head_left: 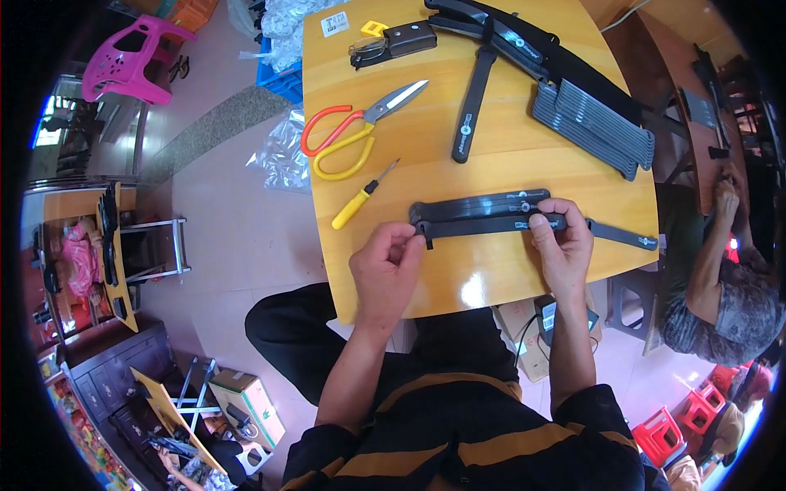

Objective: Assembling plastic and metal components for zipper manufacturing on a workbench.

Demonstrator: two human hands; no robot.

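Both hands on one black strap, lower centre of frame

Left hand [383,260]: thumb and forefinger pinched together on the left end of the held strap [483,227]. Right hand [565,245]: thumb and fingers closed on its right end. Strap runs nearly level between the two, above the near part of the table.

Surroundings, largest to smallest:

Table [532,168]: yellow wood grain, glossy, fills the centre and upper centre of the frame.

Bundle of long dark straps [524,49]: upper right of the table, slanting down to the right.

Stack of ridged grey straps [589,127]: right part of the table, items laid closely side by side.

Pair of flat black straps [479,204]: just behind the held one, partly overlapped by it.

Scissors [370,117]: left part of the table, one red and one yellow handle, blades apart, tips toward upper right.

Single black strap [473,106]: upper centre, lying lengthwise, upper end at the bundle.

Screwdriver [359,203]: yellow handle, left of centre, tip toward upper right.

White label [335,24]: table's upper left corner.
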